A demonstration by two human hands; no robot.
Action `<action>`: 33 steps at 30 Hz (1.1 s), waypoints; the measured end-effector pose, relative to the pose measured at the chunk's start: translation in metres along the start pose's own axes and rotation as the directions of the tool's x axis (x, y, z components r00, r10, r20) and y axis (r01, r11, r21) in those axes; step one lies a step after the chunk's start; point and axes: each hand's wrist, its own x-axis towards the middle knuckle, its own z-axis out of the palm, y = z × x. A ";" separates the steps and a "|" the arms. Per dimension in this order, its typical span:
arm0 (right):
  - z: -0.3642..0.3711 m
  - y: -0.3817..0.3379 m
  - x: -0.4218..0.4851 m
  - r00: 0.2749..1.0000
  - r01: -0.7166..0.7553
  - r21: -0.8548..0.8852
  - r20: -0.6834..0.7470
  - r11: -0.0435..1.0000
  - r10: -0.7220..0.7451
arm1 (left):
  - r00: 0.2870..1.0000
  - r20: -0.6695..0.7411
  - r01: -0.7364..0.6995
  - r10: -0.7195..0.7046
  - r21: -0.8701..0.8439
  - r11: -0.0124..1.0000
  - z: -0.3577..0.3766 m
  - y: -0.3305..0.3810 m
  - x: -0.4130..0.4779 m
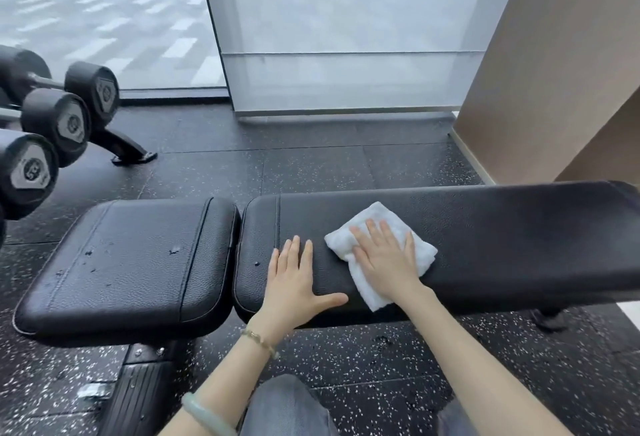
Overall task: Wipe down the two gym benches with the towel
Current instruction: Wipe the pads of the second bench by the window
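Note:
A black padded gym bench lies across the view in two parts: a long back pad (502,238) on the right and a shorter seat pad (128,262) on the left, with small scuffs on its surface. A folded white towel (375,221) lies on the long pad near its left end. My right hand (386,259) presses flat on the towel with straight fingers. My left hand (298,280) rests flat on the bare pad just left of the towel, thumb spread toward it.
A dumbbell rack (128,148) with several black dumbbells (55,124) stands at the left. Speckled black rubber floor (311,165) surrounds the bench. A glass wall (346,37) is behind, a tan wall (554,72) at the right. My knees (287,408) are below.

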 end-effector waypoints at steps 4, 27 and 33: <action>-0.010 0.003 0.055 0.999 0.029 0.014 0.012 0.999 -0.029 | 1.000 -0.013 0.011 -0.011 -0.001 1.000 0.002 -0.001 0.002; 0.001 0.027 0.000 0.985 0.174 0.005 0.003 0.985 -0.174 | 0.996 0.011 0.087 -0.086 -0.080 0.993 -0.002 0.001 0.000; -0.012 0.121 -0.028 0.999 -0.004 0.002 -0.053 1.000 0.005 | 0.998 -0.005 0.065 -0.065 -0.080 0.995 -0.002 0.001 0.001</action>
